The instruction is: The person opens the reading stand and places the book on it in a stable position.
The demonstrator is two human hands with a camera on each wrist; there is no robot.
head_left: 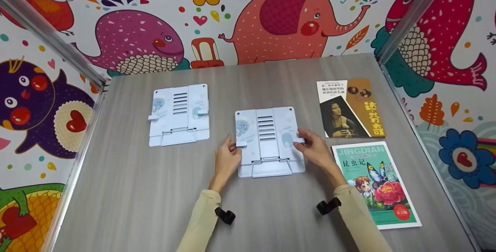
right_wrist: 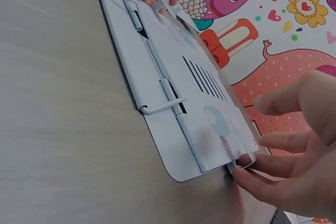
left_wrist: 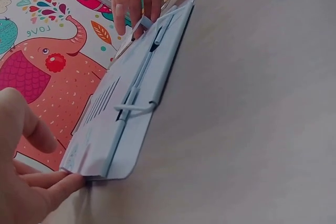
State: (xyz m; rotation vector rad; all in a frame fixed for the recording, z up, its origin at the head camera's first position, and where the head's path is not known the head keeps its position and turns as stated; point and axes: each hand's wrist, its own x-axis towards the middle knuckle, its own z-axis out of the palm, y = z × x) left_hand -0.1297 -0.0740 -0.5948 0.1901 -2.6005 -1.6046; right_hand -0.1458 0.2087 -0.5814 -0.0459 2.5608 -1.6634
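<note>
A white folding book stand (head_left: pixel 267 128) with a slotted middle strip lies in front of the person, its wire support at the near edge. My left hand (head_left: pixel 228 160) is at the stand's left side; in the left wrist view its fingertips (left_wrist: pixel 76 182) touch the edge while the thumb stays apart. At the opposite side, my right hand (head_left: pixel 318 149) grips the small side clip (head_left: pixel 299 140); the right wrist view shows bent fingers (right_wrist: pixel 257 182) around it. A second, similar book stand (head_left: pixel 180 114) lies flat to the far left, with no hand on it.
On the right lies a brown and white book (head_left: pixel 350 108) with a portrait cover. Nearer the person is a green book (head_left: pixel 378 186) with a butterfly and flower. The grey wood-grain table (head_left: pixel 128 197) is bordered by walls printed with cartoon animals.
</note>
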